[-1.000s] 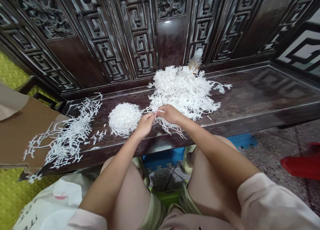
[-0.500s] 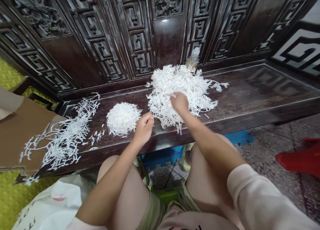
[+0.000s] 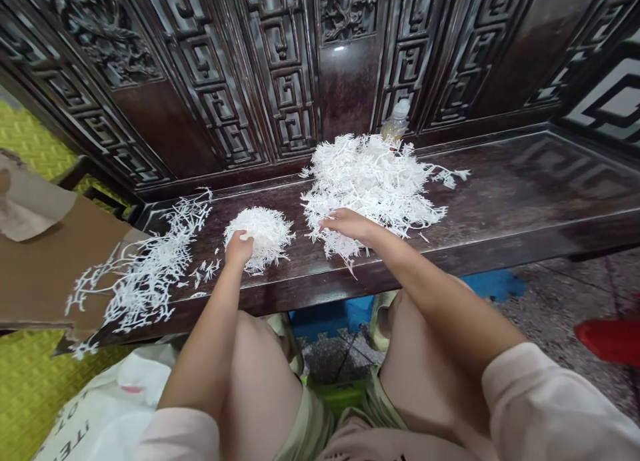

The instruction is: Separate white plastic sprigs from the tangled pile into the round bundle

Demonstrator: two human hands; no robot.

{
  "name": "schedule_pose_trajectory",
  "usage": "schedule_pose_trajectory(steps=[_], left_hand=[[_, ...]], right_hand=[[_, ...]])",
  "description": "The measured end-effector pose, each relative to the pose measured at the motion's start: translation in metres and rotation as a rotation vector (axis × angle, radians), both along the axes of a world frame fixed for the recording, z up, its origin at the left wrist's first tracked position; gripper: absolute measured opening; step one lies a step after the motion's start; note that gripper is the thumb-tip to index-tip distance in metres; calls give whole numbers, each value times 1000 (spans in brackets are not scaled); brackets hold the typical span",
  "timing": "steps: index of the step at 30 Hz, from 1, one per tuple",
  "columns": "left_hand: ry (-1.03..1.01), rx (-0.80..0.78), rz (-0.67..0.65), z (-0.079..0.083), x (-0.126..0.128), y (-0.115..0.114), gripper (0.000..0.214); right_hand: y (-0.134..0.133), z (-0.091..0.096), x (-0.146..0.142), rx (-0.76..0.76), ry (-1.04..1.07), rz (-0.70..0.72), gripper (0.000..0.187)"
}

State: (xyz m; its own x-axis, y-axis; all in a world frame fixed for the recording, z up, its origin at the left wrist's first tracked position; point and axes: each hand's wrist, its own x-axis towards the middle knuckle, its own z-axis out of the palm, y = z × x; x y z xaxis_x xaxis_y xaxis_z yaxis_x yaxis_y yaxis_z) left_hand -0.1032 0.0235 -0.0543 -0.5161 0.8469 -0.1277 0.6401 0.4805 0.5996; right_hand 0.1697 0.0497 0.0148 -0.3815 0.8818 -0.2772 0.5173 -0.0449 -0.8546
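Note:
On the dark carved wooden bench [image 3: 500, 201] lie three heaps of white plastic. A large tangled pile of branched white sprues [image 3: 370, 181] sits in the middle. A small round mound of tiny white pieces [image 3: 263, 231] lies to its left. My left hand [image 3: 239, 249] rests closed at the left edge of that mound, its fingers curled into the pieces. My right hand [image 3: 347, 224] lies on the near edge of the large pile, fingers pinched on a white sprue. Stripped white sprue frames [image 3: 150, 267] are spread at the far left.
A plastic bottle [image 3: 397, 121] stands behind the large pile against the carved back panel. A brown cardboard sheet [image 3: 35, 261] lies at the left, a white bag [image 3: 100, 414] on the green floor below. A red object [image 3: 607, 337] lies on the floor at right.
My left hand has moved left from the bench middle to the small mound. My right hand reached into the large pile, then drew back to its near edge.

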Motion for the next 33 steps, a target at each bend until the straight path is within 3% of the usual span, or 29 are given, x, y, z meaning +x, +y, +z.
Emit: schedule_pose_trajectory(steps=[4, 7, 9, 11, 17, 20, 24, 27, 33], left_hand=[[73, 125, -122, 19, 30, -7, 32], [-66, 259, -400, 37, 71, -13, 32], [-157, 260, -572, 44, 95, -19, 35], [-194, 230, -655, 47, 111, -24, 35], [-175, 119, -624, 35, 114, -23, 31], [-327, 79, -579, 31, 111, -19, 29], [-358, 211, -423, 34, 113, -20, 29], [-239, 312, -505, 42, 116, -24, 27], [-94, 272, -642, 44, 115, -27, 24]], right_hand=[[-2, -5, -2, 60, -43, 34, 31], [-3, -9, -5, 128, -54, 77, 31], [-3, -12, -6, 151, -61, 90, 31], [-2, -14, -7, 157, -76, 72, 30], [2, -16, -7, 206, -101, 62, 28], [2, -14, -8, 198, -54, -13, 27], [-3, -9, -9, 143, 3, -17, 28], [-6, -9, -11, 170, -29, -5, 30], [-7, -15, -14, 165, -36, -1, 28]])
